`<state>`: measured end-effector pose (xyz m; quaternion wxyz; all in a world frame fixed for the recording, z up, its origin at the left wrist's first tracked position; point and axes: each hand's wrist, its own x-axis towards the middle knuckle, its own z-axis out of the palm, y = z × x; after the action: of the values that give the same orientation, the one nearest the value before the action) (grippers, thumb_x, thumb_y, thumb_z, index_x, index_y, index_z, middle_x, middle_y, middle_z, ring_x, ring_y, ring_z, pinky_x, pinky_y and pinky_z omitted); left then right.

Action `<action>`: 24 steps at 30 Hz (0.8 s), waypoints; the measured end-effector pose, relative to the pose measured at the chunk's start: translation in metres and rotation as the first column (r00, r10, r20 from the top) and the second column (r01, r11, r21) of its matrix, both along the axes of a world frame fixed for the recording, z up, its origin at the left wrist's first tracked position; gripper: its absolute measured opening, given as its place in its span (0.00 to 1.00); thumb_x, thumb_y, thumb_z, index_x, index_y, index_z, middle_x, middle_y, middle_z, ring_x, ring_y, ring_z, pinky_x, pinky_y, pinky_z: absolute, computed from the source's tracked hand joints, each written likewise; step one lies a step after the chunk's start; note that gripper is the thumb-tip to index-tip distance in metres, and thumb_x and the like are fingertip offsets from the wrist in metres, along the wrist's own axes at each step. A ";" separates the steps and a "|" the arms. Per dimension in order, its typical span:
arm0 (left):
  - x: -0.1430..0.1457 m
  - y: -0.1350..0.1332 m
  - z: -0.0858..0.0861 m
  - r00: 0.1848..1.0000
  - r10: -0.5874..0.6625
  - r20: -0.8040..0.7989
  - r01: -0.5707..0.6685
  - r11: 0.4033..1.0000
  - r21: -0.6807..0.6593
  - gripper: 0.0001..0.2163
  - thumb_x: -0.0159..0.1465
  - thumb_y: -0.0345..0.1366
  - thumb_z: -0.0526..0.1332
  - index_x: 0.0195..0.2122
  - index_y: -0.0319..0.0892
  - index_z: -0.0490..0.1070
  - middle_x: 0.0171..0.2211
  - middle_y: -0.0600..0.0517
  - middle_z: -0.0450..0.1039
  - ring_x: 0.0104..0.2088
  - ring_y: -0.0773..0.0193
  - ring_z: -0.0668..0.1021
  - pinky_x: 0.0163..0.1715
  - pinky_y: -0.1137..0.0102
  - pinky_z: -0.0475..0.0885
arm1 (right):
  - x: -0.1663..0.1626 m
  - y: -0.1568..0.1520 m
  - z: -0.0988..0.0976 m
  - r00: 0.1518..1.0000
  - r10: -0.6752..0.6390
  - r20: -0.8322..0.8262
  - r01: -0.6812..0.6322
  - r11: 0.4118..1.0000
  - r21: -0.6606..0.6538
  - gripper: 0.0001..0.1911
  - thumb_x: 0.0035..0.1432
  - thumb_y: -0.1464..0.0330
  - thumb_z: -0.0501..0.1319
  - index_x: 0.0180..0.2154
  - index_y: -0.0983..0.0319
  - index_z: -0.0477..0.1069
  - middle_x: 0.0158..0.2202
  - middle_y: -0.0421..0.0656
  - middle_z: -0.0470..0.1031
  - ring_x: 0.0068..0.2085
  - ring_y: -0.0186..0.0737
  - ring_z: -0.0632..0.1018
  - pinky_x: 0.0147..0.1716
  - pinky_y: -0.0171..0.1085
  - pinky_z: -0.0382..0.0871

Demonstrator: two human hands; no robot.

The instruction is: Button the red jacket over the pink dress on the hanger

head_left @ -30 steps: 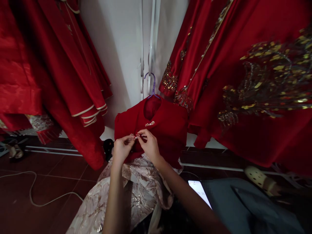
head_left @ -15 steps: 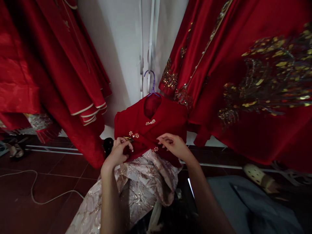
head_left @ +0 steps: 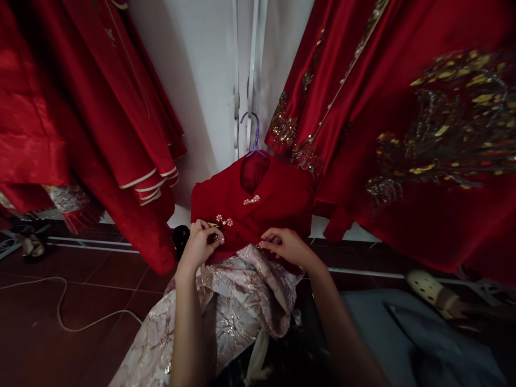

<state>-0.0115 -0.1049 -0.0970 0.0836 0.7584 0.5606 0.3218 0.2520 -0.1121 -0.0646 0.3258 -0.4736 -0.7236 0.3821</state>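
A sleeveless red top (head_left: 278,183) with a crossed front hangs on a purple hanger (head_left: 256,131). Pearly flower clasps (head_left: 224,221) decorate its chest, one of them higher up near the neckline. At the lower left of the top, my left hand (head_left: 201,244) is closed, thumb and index finger pinched by a small pearly bit and a gold ornament (head_left: 213,224). My right hand (head_left: 284,246) pinches at the lower front edge, its fingertips covering most of the clasp there. Shiny pale pink brocade fabric (head_left: 237,301) bunches below both hands.
Red garments (head_left: 133,123) hang at left, and a red gown with gold sequins (head_left: 447,134) at right. A white metal rack (head_left: 252,59) stands against the wall. Shoes (head_left: 30,245), a cream clog (head_left: 427,287), a cable (head_left: 60,306) and a grey-blue surface (head_left: 374,322) lie lower down.
My right fingers have come down onto the lower clasp, now mostly hidden. My left thumb and index finger have drawn together. The view has shifted slightly.
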 end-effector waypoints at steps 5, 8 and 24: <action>-0.002 -0.012 0.015 0.992 -0.059 0.113 0.075 0.987 -0.140 0.04 0.57 0.32 0.58 0.33 0.44 0.71 0.27 0.55 0.68 0.28 0.67 0.71 0.31 0.73 0.65 | -0.024 -0.026 0.028 0.979 0.137 -0.152 -0.149 0.986 -0.071 0.11 0.51 0.60 0.62 0.34 0.60 0.75 0.22 0.38 0.74 0.16 0.28 0.67 0.13 0.28 0.59; 0.000 -0.015 0.018 0.989 -0.043 0.142 0.068 0.981 -0.179 0.04 0.54 0.30 0.58 0.31 0.42 0.69 0.25 0.56 0.71 0.25 0.69 0.72 0.29 0.74 0.65 | -0.059 -0.027 0.018 0.953 0.061 -0.296 -0.094 0.991 -0.098 0.13 0.51 0.59 0.62 0.35 0.62 0.74 0.19 0.37 0.72 0.16 0.28 0.68 0.12 0.28 0.60; -0.001 -0.004 -0.002 0.952 -0.032 0.304 0.111 0.963 -0.246 0.08 0.54 0.33 0.59 0.34 0.40 0.73 0.31 0.50 0.77 0.33 0.64 0.79 0.36 0.72 0.72 | -0.110 0.009 -0.074 0.831 -0.147 -0.536 0.154 0.988 -0.032 0.16 0.51 0.60 0.62 0.39 0.64 0.72 0.36 0.46 0.76 0.33 0.39 0.79 0.29 0.36 0.78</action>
<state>-0.0123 -0.1084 -0.0989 0.2773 0.7040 0.5508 0.3524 0.1415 -0.1028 -0.1388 0.5472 -0.4010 -0.5664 0.4679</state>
